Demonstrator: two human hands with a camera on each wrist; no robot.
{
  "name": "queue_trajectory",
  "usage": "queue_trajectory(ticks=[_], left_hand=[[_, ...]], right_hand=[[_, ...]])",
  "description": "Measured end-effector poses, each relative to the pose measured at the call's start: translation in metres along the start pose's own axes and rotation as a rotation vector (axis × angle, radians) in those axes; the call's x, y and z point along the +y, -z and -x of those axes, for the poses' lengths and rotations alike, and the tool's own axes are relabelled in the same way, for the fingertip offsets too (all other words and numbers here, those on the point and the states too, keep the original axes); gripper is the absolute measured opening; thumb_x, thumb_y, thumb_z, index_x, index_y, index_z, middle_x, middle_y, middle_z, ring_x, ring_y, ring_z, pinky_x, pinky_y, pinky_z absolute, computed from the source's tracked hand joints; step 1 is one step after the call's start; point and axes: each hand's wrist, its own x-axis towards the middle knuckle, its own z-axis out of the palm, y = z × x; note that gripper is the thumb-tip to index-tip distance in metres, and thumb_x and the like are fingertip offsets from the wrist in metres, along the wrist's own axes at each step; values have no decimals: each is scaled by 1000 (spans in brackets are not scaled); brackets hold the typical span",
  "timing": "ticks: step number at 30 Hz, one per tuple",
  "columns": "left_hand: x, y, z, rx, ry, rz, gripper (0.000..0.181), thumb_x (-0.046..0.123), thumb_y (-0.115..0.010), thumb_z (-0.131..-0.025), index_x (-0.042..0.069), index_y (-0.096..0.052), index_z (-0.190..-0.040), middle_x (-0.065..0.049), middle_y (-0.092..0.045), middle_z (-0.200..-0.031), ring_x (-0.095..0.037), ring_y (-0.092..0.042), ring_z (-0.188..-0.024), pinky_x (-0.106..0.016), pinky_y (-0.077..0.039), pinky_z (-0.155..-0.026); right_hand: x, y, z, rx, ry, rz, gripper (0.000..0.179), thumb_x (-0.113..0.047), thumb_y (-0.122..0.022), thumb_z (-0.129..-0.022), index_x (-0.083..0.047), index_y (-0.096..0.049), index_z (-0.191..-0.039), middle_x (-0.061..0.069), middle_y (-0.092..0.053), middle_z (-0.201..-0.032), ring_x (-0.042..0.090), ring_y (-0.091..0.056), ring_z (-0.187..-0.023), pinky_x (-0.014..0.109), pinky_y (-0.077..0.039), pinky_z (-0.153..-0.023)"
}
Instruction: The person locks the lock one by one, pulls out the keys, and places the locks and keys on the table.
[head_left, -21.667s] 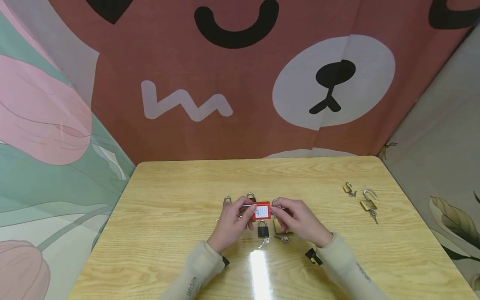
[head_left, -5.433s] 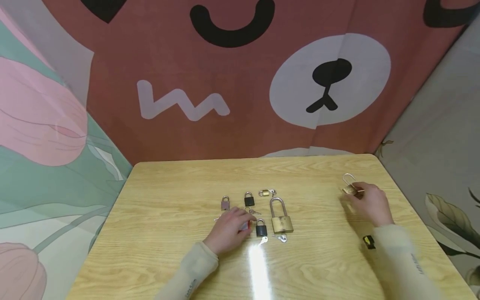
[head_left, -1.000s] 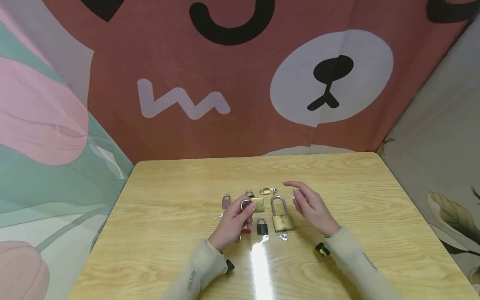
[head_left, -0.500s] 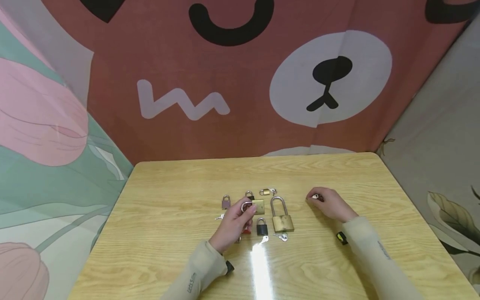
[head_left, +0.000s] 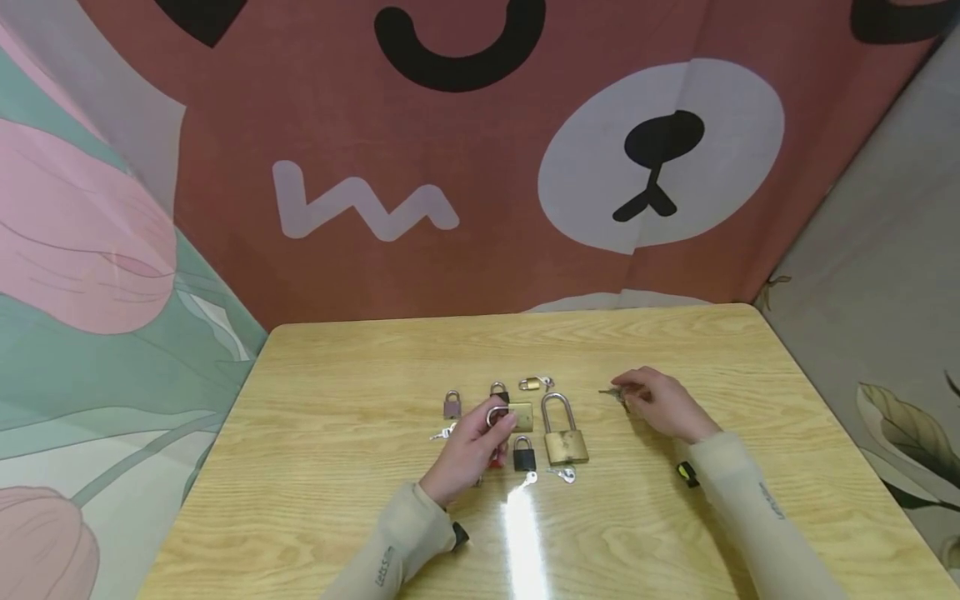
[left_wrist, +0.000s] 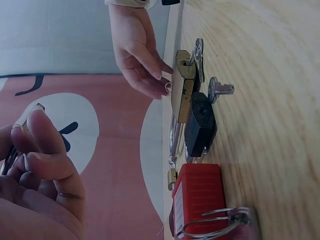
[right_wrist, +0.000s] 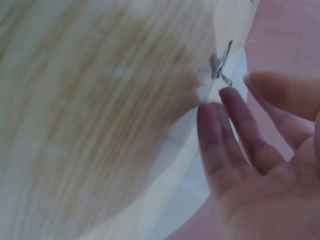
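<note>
Above the group of padlocks, my left hand (head_left: 468,446) grips a brass padlock (head_left: 522,417) by its body and shackle, the body pointing right. In the left wrist view that hand's curled fingers hide most of it. My right hand (head_left: 663,404) is low over the table, right of the large brass padlock (head_left: 566,447). A small bunch of keys (head_left: 615,393) lies just off its fingertips. In the right wrist view the fingers are loosely extended, thumb and forefinger apart, with the keys (right_wrist: 220,65) just beyond them.
Around the left hand lie a black padlock (head_left: 524,457), another black one (head_left: 499,392) behind, a purple padlock (head_left: 452,406), a small brass padlock (head_left: 530,384) and a red padlock (left_wrist: 200,195) partly under the hand. Loose keys (head_left: 564,474) lie beside several of them.
My right hand went from beside the held padlock rightward to the table, carrying the keys, and has now let them go. The left hand keeps the brass padlock in nearly the same place.
</note>
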Motion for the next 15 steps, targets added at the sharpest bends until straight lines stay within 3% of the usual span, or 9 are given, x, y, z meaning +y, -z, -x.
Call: queue_trajectory(ticks=[6, 10, 15], left_hand=[[-1, -1, 0, -7, -7, 9, 27, 29, -55, -109, 3, -57, -102, -3, -53, -76, -11, -53, -63, -30, -53, -57], [0, -2, 0, -10, -12, 8, 26, 29, -55, -109, 4, -56, -101, -2, -53, -76, -11, -53, -62, -30, -52, -57], [1, -3, -2, -37, -35, -11, 24, 26, -53, -110, 4, -55, -100, -4, -52, -77, -10, -53, -61, -28, -51, -56]], right_hand=[[-11, 1, 0, 61, 45, 5, 27, -3, -63, -101, -5, -69, -127, 15, -68, -120, 33, -68, -103, 49, -59, -85], [-33, -1, -2, 95, 162, -27, 27, -3, -68, -99, -11, -71, -124, 7, -71, -116, 21, -68, -100, 39, -59, -83], [-74, -6, 1, 70, 385, -92, 37, -6, -79, -91, -18, -71, -125, -6, -71, -115, 9, -66, -100, 32, -59, -83]])
